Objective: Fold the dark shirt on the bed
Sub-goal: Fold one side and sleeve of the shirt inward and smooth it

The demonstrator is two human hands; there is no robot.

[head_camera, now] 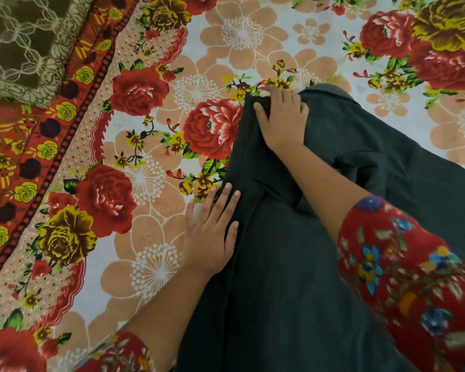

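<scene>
In the head view, the dark shirt lies on the flowered bedsheet. It spreads from just above the middle of the picture down to the lower edge at 6 o'clock and out to the right edge at 4 o'clock. A fold ridge crosses it near the middle. The left hand sits just below centre, toward 7 o'clock. Its palm is down, and its fingers are straight and slightly fanned, pointing to 12 o'clock. The hand rests flat across the shirt's left edge, the thumb side on the sheet and the other fingers on the dark cloth. Its bare forearm runs back toward 7 o'clock into a red flowered sleeve. The right hand lies at 1 o'clock from centre, on the shirt's upper corner. Its thumb is spread out to 10 o'clock on the cloth, and its fingers are close together and bent down at the top hem. I cannot tell whether they pinch that hem or only press it. Its forearm slants to 4 o'clock, crossing over the shirt into the other red sleeve. A brown patterned cloth fills the corner at 10 o'clock, well apart from the shirt.
</scene>
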